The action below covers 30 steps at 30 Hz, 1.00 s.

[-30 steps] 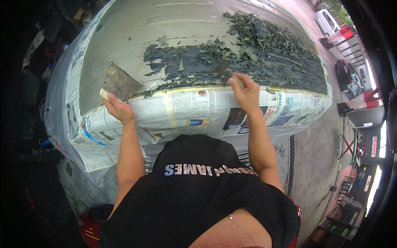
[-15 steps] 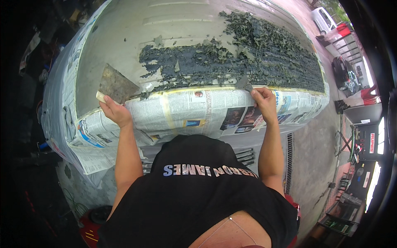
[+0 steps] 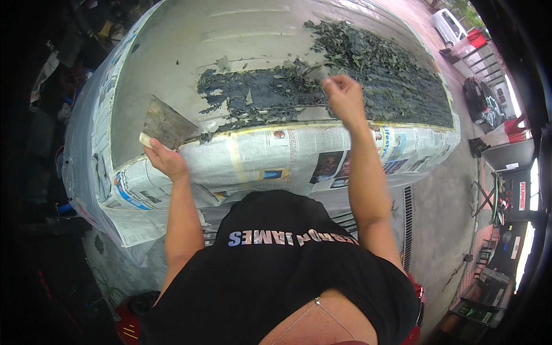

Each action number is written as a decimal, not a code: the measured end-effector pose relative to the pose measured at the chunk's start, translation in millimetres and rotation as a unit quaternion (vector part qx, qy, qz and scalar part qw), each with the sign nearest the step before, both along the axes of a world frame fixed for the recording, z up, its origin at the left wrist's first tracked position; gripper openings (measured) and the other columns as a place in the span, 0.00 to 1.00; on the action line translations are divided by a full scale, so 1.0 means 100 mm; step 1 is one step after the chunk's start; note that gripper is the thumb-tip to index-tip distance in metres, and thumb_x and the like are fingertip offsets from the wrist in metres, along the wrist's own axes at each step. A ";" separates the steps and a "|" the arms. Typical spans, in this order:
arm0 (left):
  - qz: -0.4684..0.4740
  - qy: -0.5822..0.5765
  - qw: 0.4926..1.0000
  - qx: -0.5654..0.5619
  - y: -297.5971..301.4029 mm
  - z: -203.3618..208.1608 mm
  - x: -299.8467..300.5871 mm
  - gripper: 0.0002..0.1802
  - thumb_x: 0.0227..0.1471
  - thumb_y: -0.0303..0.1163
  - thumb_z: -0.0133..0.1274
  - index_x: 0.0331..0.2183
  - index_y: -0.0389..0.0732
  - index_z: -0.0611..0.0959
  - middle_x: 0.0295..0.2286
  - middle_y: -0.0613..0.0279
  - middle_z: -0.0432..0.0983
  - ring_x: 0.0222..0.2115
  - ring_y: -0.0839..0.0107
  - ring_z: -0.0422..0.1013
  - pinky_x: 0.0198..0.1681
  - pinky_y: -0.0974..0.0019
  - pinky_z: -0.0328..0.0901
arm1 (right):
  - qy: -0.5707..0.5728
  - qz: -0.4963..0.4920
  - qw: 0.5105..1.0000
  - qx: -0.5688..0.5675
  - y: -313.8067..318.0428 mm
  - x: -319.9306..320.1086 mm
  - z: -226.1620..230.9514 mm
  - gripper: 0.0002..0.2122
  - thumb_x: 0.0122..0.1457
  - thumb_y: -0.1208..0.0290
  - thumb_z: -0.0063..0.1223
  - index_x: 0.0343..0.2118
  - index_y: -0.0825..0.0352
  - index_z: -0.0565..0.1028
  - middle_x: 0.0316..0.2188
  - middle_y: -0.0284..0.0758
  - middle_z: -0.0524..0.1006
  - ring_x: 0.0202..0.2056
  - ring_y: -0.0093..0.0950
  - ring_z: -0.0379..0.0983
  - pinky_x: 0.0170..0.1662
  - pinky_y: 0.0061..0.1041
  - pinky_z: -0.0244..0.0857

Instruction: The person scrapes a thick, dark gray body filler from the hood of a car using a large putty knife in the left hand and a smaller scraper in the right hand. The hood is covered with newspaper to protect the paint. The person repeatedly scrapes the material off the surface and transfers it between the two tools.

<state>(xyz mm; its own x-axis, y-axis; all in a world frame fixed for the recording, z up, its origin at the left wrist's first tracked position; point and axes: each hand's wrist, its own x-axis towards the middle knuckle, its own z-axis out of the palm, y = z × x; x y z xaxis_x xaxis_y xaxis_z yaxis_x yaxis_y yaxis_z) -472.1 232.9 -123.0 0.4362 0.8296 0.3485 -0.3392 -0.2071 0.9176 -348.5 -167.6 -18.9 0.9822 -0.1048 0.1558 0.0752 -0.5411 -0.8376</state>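
Observation:
A pale vehicle panel (image 3: 161, 80) lies before me, its right part under a dark, wrinkled, flaking coating (image 3: 374, 75). My left hand (image 3: 167, 160) is closed on the pale near edge of a wide, flat, grey, stained scraper blade (image 3: 167, 122), which rests over the panel's near left part. Beyond the masked near edge, my right hand (image 3: 346, 99) reaches over the coating. Its fingers are pinched on a small grey scraper (image 3: 315, 72), blurred by motion, at the boundary between loose flakes and barer panel.
Newspaper (image 3: 259, 149) and yellowish tape (image 3: 237, 152) cover the panel's near edge. Clear plastic sheeting (image 3: 80, 155) hangs at the left. A floor drain grate (image 3: 408, 218) runs at the right. Farther off stand a dark car (image 3: 482, 98) and a white van (image 3: 449, 27).
My right hand has moved forward and slightly left with the small scraper, from the taped near edge to over the coating. My left hand keeps its hold on the wide scraper blade.

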 end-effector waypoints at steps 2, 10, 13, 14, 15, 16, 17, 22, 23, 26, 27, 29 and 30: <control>0.012 0.005 1.000 0.003 0.01 0.01 -0.02 0.23 0.70 0.44 0.41 0.49 0.32 0.73 0.40 0.58 0.72 0.39 0.69 0.67 0.46 0.65 0.63 | -0.022 -0.002 0.999 -0.025 -0.09 0.06 0.33 0.18 0.57 0.65 0.62 0.46 0.73 0.77 0.28 0.32 0.78 0.23 0.18 0.69 0.26 0.20 0.61; 0.002 0.001 1.000 -0.009 -0.01 -0.02 -0.02 0.22 0.70 0.44 0.41 0.49 0.32 0.73 0.39 0.59 0.71 0.38 0.70 0.67 0.45 0.65 0.62 | -0.036 -0.068 0.973 -0.217 -0.68 -0.26 0.63 0.17 0.54 0.61 0.61 0.37 0.72 0.81 0.32 0.48 0.82 0.34 0.36 0.80 0.39 0.33 0.71; 0.003 0.015 1.000 0.006 -0.02 0.00 -0.03 0.21 0.70 0.43 0.41 0.48 0.33 0.73 0.39 0.60 0.71 0.39 0.72 0.66 0.45 0.66 0.62 | 0.008 -0.041 0.990 -0.136 -0.86 -0.46 0.45 0.15 0.55 0.64 0.60 0.39 0.72 0.79 0.31 0.42 0.82 0.32 0.29 0.78 0.38 0.28 0.70; -0.009 0.014 1.000 -0.010 -0.01 -0.01 -0.04 0.21 0.70 0.42 0.41 0.48 0.33 0.73 0.39 0.60 0.71 0.39 0.72 0.66 0.46 0.66 0.62 | 0.008 -0.013 0.995 -0.100 -0.89 -0.52 0.33 0.15 0.55 0.66 0.60 0.40 0.72 0.79 0.31 0.40 0.82 0.32 0.27 0.77 0.37 0.26 0.69; -0.021 0.014 0.999 -0.027 0.00 -0.03 -0.05 0.21 0.70 0.42 0.41 0.48 0.33 0.73 0.39 0.60 0.71 0.39 0.72 0.66 0.46 0.66 0.62 | 0.007 0.017 0.998 -0.065 -0.92 -0.60 0.25 0.14 0.56 0.67 0.60 0.41 0.72 0.78 0.31 0.38 0.81 0.31 0.24 0.75 0.37 0.25 0.68; -0.023 0.012 0.999 -0.030 0.03 -0.07 -0.05 0.21 0.70 0.42 0.41 0.48 0.33 0.73 0.40 0.60 0.71 0.39 0.72 0.66 0.46 0.66 0.62 | -0.013 0.053 0.996 -0.072 -0.91 -0.68 0.17 0.16 0.56 0.70 0.60 0.45 0.71 0.76 0.30 0.34 0.80 0.32 0.20 0.73 0.37 0.22 0.67; -0.025 0.009 0.999 -0.033 0.06 -0.11 -0.05 0.21 0.70 0.42 0.41 0.48 0.33 0.73 0.40 0.60 0.71 0.39 0.71 0.66 0.46 0.66 0.62 | -0.016 0.056 0.997 -0.047 -0.89 -0.74 0.07 0.16 0.55 0.71 0.61 0.46 0.71 0.76 0.30 0.34 0.80 0.32 0.21 0.73 0.37 0.22 0.67; -0.015 0.009 1.000 -0.016 0.01 -0.03 -0.04 0.21 0.70 0.43 0.41 0.48 0.33 0.73 0.40 0.60 0.71 0.39 0.71 0.66 0.46 0.67 0.62 | 0.003 0.028 0.999 0.033 -0.77 -0.96 -0.17 0.19 0.55 0.72 0.62 0.50 0.71 0.74 0.30 0.32 0.79 0.31 0.20 0.72 0.36 0.21 0.65; -0.011 0.002 1.000 -0.023 -0.03 0.00 -0.03 0.21 0.70 0.43 0.41 0.48 0.33 0.73 0.40 0.60 0.71 0.39 0.71 0.66 0.46 0.66 0.62 | 0.001 0.016 0.999 0.040 -0.75 -0.98 -0.18 0.19 0.56 0.72 0.62 0.50 0.71 0.74 0.31 0.31 0.79 0.31 0.19 0.71 0.36 0.21 0.65; -0.011 -0.007 1.000 -0.026 -0.02 0.03 -0.02 0.22 0.70 0.43 0.41 0.48 0.32 0.73 0.40 0.59 0.71 0.39 0.71 0.67 0.46 0.66 0.62 | -0.006 0.001 0.988 0.155 -0.78 -0.98 -0.26 0.18 0.60 0.69 0.61 0.50 0.70 0.74 0.30 0.31 0.80 0.29 0.17 0.70 0.34 0.19 0.64; -0.013 -0.008 1.000 -0.027 -0.02 0.00 -0.01 0.22 0.70 0.43 0.41 0.49 0.32 0.73 0.41 0.59 0.71 0.40 0.71 0.67 0.46 0.66 0.63 | -0.003 0.018 0.988 0.152 -0.81 -0.98 -0.28 0.17 0.61 0.68 0.60 0.51 0.69 0.74 0.30 0.31 0.80 0.29 0.16 0.70 0.32 0.19 0.63; -0.016 0.014 1.000 -0.018 0.06 -0.09 -0.04 0.22 0.71 0.43 0.40 0.48 0.32 0.73 0.41 0.59 0.71 0.40 0.71 0.67 0.46 0.66 0.62 | 0.004 0.054 0.988 0.145 -0.84 -0.98 -0.31 0.17 0.63 0.66 0.58 0.51 0.69 0.74 0.30 0.30 0.80 0.27 0.15 0.69 0.29 0.17 0.62; -0.017 0.026 0.999 -0.016 0.07 -0.09 -0.05 0.22 0.71 0.43 0.40 0.48 0.32 0.73 0.41 0.59 0.71 0.40 0.71 0.67 0.46 0.66 0.62 | 0.028 0.058 0.986 0.151 -0.85 -0.99 -0.31 0.16 0.64 0.66 0.57 0.51 0.68 0.74 0.30 0.30 0.80 0.26 0.15 0.68 0.29 0.17 0.61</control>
